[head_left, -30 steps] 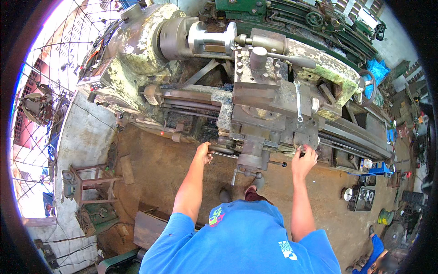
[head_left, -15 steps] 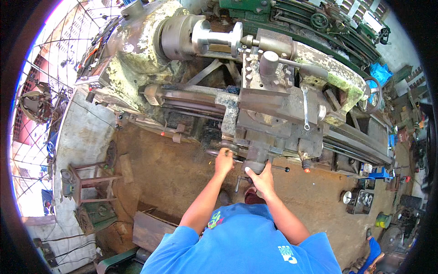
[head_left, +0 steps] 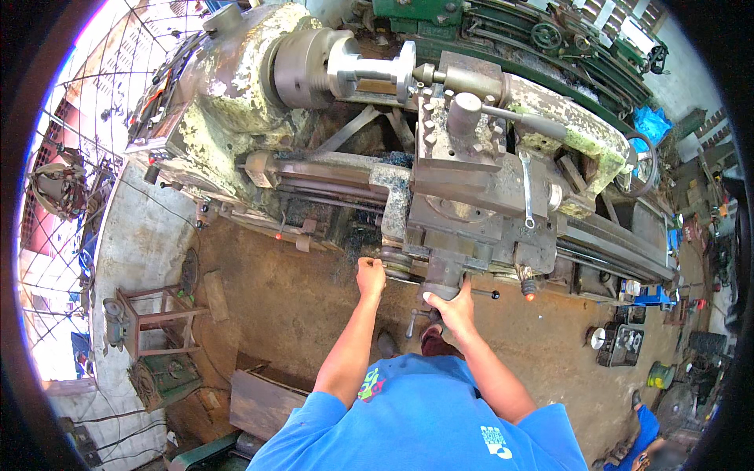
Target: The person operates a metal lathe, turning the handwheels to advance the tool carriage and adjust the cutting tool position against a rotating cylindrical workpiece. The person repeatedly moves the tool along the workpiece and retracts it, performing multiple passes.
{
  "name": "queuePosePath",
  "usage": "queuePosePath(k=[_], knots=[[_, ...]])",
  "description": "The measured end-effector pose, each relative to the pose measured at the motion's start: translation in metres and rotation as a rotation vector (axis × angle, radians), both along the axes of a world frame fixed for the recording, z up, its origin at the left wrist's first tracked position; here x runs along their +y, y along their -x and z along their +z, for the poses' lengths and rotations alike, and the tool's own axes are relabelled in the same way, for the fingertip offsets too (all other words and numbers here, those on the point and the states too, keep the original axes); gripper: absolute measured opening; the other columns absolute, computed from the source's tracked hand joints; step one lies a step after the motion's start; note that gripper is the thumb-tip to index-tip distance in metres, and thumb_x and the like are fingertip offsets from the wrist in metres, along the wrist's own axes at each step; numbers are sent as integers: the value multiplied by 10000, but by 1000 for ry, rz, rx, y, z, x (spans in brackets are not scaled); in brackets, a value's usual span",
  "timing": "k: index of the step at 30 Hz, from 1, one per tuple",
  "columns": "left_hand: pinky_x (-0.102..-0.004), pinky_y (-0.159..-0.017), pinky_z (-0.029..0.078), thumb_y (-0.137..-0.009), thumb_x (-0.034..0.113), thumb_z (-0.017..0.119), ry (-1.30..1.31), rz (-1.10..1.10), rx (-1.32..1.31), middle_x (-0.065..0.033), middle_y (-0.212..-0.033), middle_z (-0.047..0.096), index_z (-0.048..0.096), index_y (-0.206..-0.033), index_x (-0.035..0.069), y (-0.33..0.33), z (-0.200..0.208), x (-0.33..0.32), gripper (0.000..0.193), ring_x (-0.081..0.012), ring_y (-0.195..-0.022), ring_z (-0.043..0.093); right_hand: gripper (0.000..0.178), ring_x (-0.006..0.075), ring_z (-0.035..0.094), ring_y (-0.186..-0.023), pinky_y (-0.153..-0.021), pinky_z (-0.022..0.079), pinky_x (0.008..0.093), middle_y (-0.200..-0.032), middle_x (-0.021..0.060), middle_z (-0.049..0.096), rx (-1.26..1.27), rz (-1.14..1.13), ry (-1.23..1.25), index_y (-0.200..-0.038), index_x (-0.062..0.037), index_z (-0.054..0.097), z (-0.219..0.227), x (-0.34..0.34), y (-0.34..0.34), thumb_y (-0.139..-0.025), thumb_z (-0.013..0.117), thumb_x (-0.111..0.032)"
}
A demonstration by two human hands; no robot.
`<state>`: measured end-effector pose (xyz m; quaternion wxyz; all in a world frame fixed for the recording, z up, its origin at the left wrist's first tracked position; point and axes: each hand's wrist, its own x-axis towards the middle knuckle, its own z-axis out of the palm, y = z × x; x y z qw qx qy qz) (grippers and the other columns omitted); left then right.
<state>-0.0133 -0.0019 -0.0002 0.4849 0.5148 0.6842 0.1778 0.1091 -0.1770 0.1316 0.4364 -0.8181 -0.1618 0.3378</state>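
Observation:
A worn metal lathe stands in front of me. In its chuck (head_left: 305, 69) is a shiny flanged metal workpiece (head_left: 375, 67), its far end against the tailstock center (head_left: 426, 73). My left hand (head_left: 371, 277) is closed at the left side of the carriage handwheel (head_left: 402, 264), apparently on its handle, which the fingers hide. My right hand (head_left: 454, 304) wraps the round hub of the cross-slide crank, thumb on top; a crank arm (head_left: 414, 322) and a black ball knob (head_left: 495, 294) stick out on either side. The tool post (head_left: 462, 129) sits close to the workpiece.
A combination wrench (head_left: 527, 191) lies on the carriage. Behind stands a green lathe (head_left: 534, 47). On the left are a wooden stool frame (head_left: 161, 318) and a wire-mesh wall. A black crate (head_left: 620, 345) is on the floor at right; part of another person (head_left: 644, 439) shows lower right.
My left hand has moved left and slightly down around the handwheel. My right hand stays on the crank hub. The view has shifted a little.

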Motion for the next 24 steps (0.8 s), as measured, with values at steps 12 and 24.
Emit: queuePosePath(k=[12, 24], knots=[[-327, -489, 485, -926, 309, 591, 136, 16, -165, -97, -723, 613, 483, -1197, 68, 8, 18, 2, 378, -179, -525, 580, 862, 309, 555, -1176, -1004, 438, 465, -1271, 107, 617, 1305, 0, -859, -1369, -79, 491, -168, -36, -19, -615, 822, -331], [-313, -451, 480, -893, 284, 648, 143, -28, -146, -102, -737, 615, 225, -1466, 37, 0, 36, -6, 754, -180, -530, 577, 540, 244, 634, -993, -880, 500, 398, -1084, 58, 682, 1011, -249, -694, -1159, -92, 633, -141, -43, 1, -712, 803, -344]])
